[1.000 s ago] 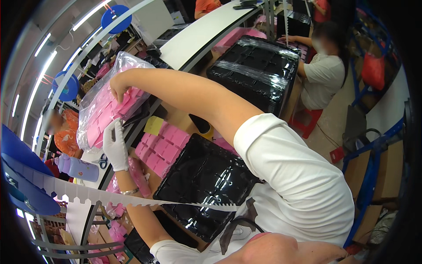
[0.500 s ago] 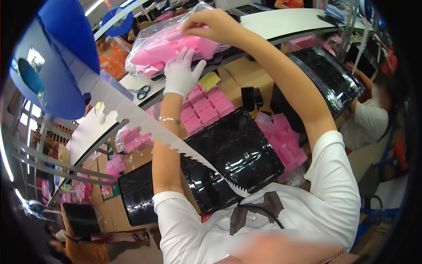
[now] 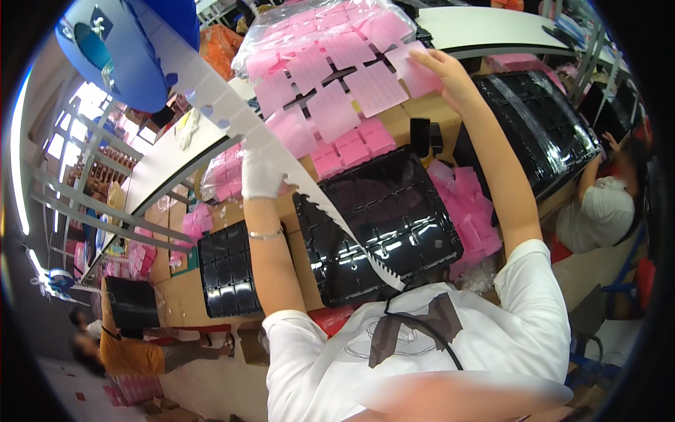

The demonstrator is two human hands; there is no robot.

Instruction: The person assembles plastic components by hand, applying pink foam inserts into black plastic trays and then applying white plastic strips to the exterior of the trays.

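Observation:
A wide pink foam sheet (image 3: 377, 88), cut into linked squares with cross-shaped gaps, hangs spread out in front of the shelf. My bare right hand (image 3: 443, 76) pinches its right corner between thumb and fingers. At its left corner is my white-gloved left hand (image 3: 264, 172), closed at the sheet's edge; a pale notched strip (image 3: 281, 151) partly hides its fingers. Below the sheet lies a shiny black divided tray (image 3: 383, 225). A stack of pink foam pieces (image 3: 355, 148) sits just beyond the tray, and more loose pink pieces (image 3: 467, 211) lie to its right.
Clear plastic bag (image 3: 281, 32) with pink foam lies on the white shelf (image 3: 485, 28). Wrapped black trays (image 3: 538, 130) stand at right, another black tray (image 3: 228, 271) at left. Small black boxes (image 3: 425, 137) stand behind the middle tray. A co-worker (image 3: 598, 207) sits at right.
Both hands have moved away from the bagged foam on the shelf and apart from each other. A pink foam sheet is now spread between them. The view has shifted slightly.

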